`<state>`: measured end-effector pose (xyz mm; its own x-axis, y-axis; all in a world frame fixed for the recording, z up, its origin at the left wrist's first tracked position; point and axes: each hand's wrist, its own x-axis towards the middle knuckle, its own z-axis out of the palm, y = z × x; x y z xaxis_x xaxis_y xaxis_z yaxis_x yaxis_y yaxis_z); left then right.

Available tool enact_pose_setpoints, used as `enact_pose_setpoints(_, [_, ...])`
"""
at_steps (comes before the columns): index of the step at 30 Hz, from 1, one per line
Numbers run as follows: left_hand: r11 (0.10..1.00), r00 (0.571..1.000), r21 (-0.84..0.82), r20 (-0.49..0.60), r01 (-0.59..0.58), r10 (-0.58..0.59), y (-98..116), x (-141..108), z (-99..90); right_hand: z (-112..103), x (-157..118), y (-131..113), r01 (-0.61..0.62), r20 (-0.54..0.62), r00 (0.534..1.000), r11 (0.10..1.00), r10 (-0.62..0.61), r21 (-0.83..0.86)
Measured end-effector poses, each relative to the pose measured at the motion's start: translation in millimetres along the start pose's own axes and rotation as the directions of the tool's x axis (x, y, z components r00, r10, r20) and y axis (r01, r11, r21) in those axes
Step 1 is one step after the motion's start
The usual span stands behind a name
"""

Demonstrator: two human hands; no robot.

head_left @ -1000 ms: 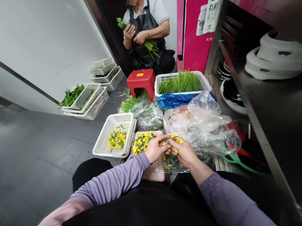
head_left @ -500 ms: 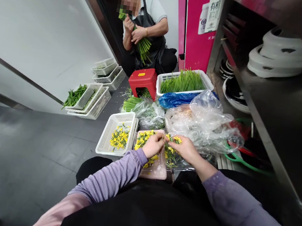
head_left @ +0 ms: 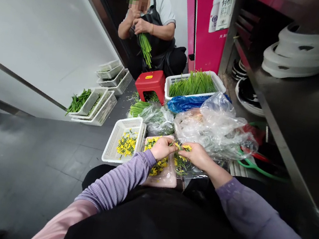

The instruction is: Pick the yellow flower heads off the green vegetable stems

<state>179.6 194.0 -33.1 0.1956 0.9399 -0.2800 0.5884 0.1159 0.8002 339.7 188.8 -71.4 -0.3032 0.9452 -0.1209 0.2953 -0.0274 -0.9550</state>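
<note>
My left hand (head_left: 164, 148) is closed in a pinch over a pink tray (head_left: 168, 182), its fingertips at a small green-stemmed piece. Close beside it, my right hand (head_left: 198, 156) pinches yellow flowers with green stems (head_left: 186, 147); the two sets of fingertips almost meet. Loose yellow flowers (head_left: 156, 170) lie on the tray under my left hand. More stemmed flowers (head_left: 180, 165) rest on clear plastic below my right hand. To the left, a white perforated basket (head_left: 113, 138) holds a heap of yellow flowers (head_left: 126, 145).
Beyond are clear plastic bags (head_left: 217, 125), a basket of green stalks (head_left: 195, 85) and a red stool (head_left: 151, 82). A co-worker (head_left: 159, 16) crouches behind, holding green stalks. More baskets (head_left: 99, 111) line the left wall. A metal shelf (head_left: 300, 107) stands at right.
My hands stay close together over the flowers, with small finger movements. The co-worker's arms and bundle of stalks have shifted slightly left and up.
</note>
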Motion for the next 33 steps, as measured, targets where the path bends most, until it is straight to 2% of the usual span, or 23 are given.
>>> enact_pose_setpoints(2, [0.997,0.998,-0.065,0.054,0.033,-0.03,-2.8,2.4,-0.8,-2.1,-0.5,-1.1,-0.061,0.042,0.997,0.993,0.057,0.101])
enact_pose_setpoints(4, [0.975,0.991,-0.189,0.09,0.115,-0.099,-6.8,4.9,1.0,-5.6,-1.1,-3.1,-0.172,0.084,0.984,0.943,0.154,0.284])
enact_pose_setpoints(7, [0.914,0.97,-0.327,0.118,0.239,-0.212,-10.7,5.3,6.8,-12.6,-2.1,-7.2,-0.254,0.152,0.967,0.785,0.204,0.564])
enact_pose_setpoints(10, [0.852,0.948,-0.418,0.179,0.316,-0.264,-7.8,0.1,12.0,-17.7,-2.5,-10.3,-0.259,0.185,0.966,0.671,0.181,0.695])
enact_pose_setpoints(14, [0.752,0.913,-0.545,0.365,0.37,-0.185,1.1,-9.4,14.5,-15.4,-0.3,-8.9,-0.265,0.156,0.961,0.606,0.227,0.75])
enact_pose_setpoints(16, [0.722,0.903,-0.586,0.411,0.367,-0.125,3.3,-12.2,16.0,-11.5,1.3,-6.2,-0.265,0.13,0.956,0.594,0.262,0.76])
enact_pose_setpoints(19, [0.684,0.918,-0.646,0.388,0.338,-0.087,2.3,-13.0,21.1,-5.5,3.2,-1.9,-0.262,0.091,0.948,0.591,0.304,0.763])
enact_pose_setpoints(26, [0.651,0.93,-0.676,0.337,0.345,-0.143,-2.1,-10.0,30.7,0.2,2.3,-1.8,-0.223,-0.069,0.923,0.674,0.379,0.704])
enact_pose_setpoints(30, [0.68,0.943,-0.661,0.298,0.318,-0.151,0.1,-7.3,30.9,3.2,0.2,-3.9,-0.21,-0.078,0.926,0.676,0.369,0.706])
enact_pose_setpoints(33, [0.7,0.94,-0.633,0.288,0.332,-0.185,-2.5,-3.4,34.8,5.2,0.8,-3.4,-0.208,-0.056,0.928,0.636,0.369,0.743])
